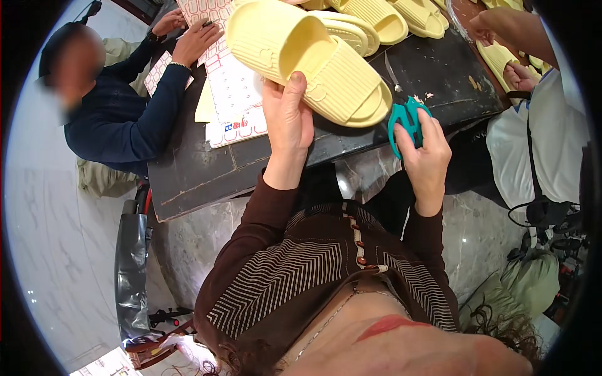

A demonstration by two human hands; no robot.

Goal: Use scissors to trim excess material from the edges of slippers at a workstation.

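My left hand (288, 122) grips a pale yellow slide slipper (342, 78) above the near part of the table, thumb on its ribbed strap and the other fingers hidden beneath. The slipper is tilted, with its toe end toward my right hand. In my right hand (426, 150) is a pair of teal-handled scissors (412, 113), with fingers around the handles. The scissors are close beside the slipper's toe, apart from it. Their blades are hard to make out.
Several yellow slippers (426, 19) lie along the dark table's (200, 178) far side. Printed sheets (235, 88) lie at left, where a person (119, 125) handles more sheets. A thin pointed metal tool (393, 74) rests beyond the scissors. At right, another person's hands (519, 76) hold a slipper.
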